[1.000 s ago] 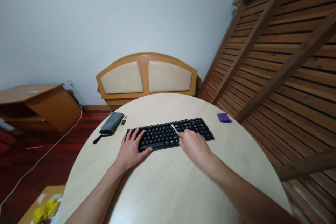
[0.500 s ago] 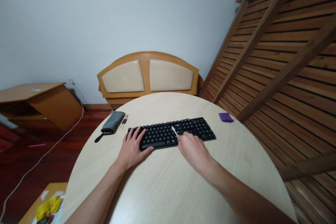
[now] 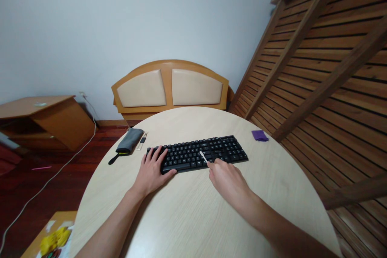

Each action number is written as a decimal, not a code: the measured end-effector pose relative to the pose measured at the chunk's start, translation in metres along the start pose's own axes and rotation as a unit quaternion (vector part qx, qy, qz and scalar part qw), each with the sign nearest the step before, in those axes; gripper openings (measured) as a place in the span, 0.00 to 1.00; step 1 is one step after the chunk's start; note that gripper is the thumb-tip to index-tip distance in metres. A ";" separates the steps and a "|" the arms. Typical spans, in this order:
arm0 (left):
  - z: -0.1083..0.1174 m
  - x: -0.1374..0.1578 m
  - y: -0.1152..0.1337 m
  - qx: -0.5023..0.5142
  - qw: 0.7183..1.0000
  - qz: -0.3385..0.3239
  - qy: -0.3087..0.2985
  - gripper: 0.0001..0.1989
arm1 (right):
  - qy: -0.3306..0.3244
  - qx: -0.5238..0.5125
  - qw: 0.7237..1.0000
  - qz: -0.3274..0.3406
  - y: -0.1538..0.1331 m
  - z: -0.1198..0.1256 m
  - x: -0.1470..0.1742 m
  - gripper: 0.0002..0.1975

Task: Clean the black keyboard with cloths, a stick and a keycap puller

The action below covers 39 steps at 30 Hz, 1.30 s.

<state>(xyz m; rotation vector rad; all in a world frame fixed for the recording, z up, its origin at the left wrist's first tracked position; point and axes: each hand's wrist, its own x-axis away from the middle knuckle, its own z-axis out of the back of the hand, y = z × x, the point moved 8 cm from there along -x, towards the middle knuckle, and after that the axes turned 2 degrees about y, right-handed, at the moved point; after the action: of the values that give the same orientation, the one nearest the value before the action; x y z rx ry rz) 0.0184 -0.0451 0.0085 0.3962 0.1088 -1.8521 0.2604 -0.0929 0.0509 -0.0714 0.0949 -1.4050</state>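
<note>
A black keyboard [image 3: 184,156] lies across the pale round table [image 3: 193,209]. My left hand [image 3: 150,171] rests on its left end, fingers spread over the keys and thumb along the front edge. In my right hand [image 3: 226,177], closed in a pinch, is a thin white stick with a thicker tip, which looks like a cotton swab [image 3: 203,156]. That tip points away from me and is at the keys right of the keyboard's middle. The hand hides the swab's other end.
Left of the keyboard lie a grey pouch [image 3: 130,140] with a black loop and a small clear-and-black item [image 3: 142,140]. A folded purple cloth [image 3: 259,136] is at the table's right. Beyond stand a headboard [image 3: 168,84] and a slatted wooden frame [image 3: 317,68].
My right hand has shifted slightly to the right and toward me, and the swab's tip has come nearer with it. My left hand and the keyboard stay nearly where they were.
</note>
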 end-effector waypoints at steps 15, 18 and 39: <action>0.000 -0.001 0.000 -0.010 1.000 0.000 -0.009 0.41 | -0.024 0.044 0.999 0.020 -0.002 -0.010 0.027 0.17; -0.002 -0.001 0.000 -0.014 1.000 -0.003 -0.013 0.41 | 0.000 0.066 0.997 0.040 -0.001 -0.008 0.036 0.17; -0.002 0.000 -0.001 -0.012 1.000 0.005 -0.014 0.41 | 0.064 0.063 0.996 0.010 0.003 0.020 -0.015 0.15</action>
<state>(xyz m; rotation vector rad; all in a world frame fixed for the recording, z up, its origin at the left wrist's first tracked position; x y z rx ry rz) 0.0181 -0.0438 0.0064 0.3542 0.1094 -1.8451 0.2626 -0.0779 0.0704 0.1246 0.1131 -1.3916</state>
